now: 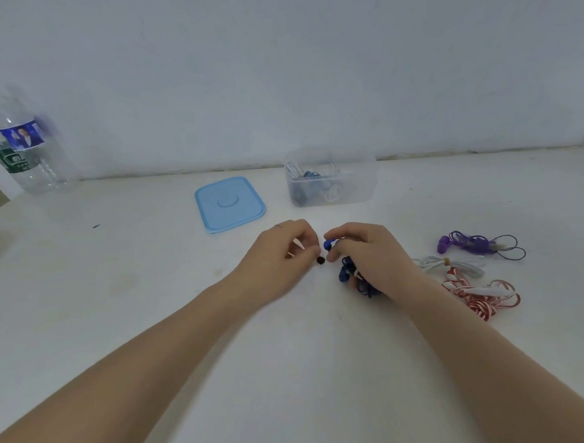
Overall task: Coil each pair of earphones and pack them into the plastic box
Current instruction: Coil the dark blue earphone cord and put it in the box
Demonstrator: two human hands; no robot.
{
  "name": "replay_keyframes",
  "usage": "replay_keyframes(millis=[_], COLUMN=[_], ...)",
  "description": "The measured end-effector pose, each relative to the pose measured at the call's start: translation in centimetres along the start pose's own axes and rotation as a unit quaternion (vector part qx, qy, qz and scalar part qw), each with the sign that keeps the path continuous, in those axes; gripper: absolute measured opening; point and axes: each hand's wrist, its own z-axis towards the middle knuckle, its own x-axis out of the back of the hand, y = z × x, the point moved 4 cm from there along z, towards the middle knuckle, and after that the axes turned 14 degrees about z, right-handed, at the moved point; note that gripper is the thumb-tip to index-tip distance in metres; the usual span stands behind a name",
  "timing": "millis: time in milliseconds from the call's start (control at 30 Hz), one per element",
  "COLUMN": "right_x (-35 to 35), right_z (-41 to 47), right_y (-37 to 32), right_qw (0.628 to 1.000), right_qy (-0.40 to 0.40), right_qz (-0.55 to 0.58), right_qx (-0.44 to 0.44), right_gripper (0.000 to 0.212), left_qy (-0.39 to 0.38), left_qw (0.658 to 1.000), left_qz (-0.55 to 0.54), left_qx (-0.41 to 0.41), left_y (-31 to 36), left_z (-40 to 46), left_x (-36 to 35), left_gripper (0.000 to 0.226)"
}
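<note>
Blue earphones [348, 270] bunched under right hand [369, 254], which grips them, just in front of plastic box [330, 181] | left hand [282, 252] curled, pinching small black eartip [320, 260] | lid [229, 204] left of box | three pairs right.

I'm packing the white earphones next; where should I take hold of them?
Pinch the white earphones at the small band round the bundle's middle, coming from above. The loops meet there, so the coil should lift whole, clear of the red-and-white earphones beside it.
</note>
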Motion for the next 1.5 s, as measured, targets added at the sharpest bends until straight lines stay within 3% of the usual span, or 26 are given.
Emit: replay_keyframes(millis=[133, 300, 433, 667, 1033, 1367, 1500], right_x=[0.4, 0.5, 1.2, 1.6, 1.1, 1.4, 1.5], right_z=[0.0, -0.2, 0.1, 0.3, 0.0, -0.1, -0.1], right_y=[-0.3, -0.7, -0.6, -0.7, -0.7, -0.5, -0.6], right_qw=[0.997, 0.996, 0.993, 0.984, 0.991, 0.983, 0.980], right_qy=[-0.001, -0.018, 0.008, 0.002, 0.015, 0.064, 0.071], right_qz=[0.073, 0.087, 0.120, 0.174, 0.133, 0.171, 0.183], right_qx=[-0.025, -0.012, -0.015, -0.044, 0.012, -0.003, -0.002], right_gripper=[0.028, 0.009, 0.006, 0.009, 0.010, 0.020, 0.007], left_qy=[0.048, 0.071, 0.061, 0.042, 0.062, 0.069, 0.063], left_qw=[0.991, 0.975, 0.981, 0.985, 0.972, 0.946, 0.942], left_qz=[-0.099, -0.189, -0.168, -0.156, -0.222, -0.315, -0.330], left_qx=[0.076, 0.096, 0.072, 0.051, 0.049, 0.029, 0.024], left_y=[0.3, -0.2, 0.0, 0.3, 0.6, 0.5, 0.7], left_z=[1.1, 2.1, 1.9, 2.1, 2.1, 2.1, 2.1], left_x=[-1.4, -1.4, -2.0, -1.9, -1.6, -1.6, -1.6], left_gripper=[0.007, 0.009, 0.019, 0.017, 0.014, 0.014, 0.017])
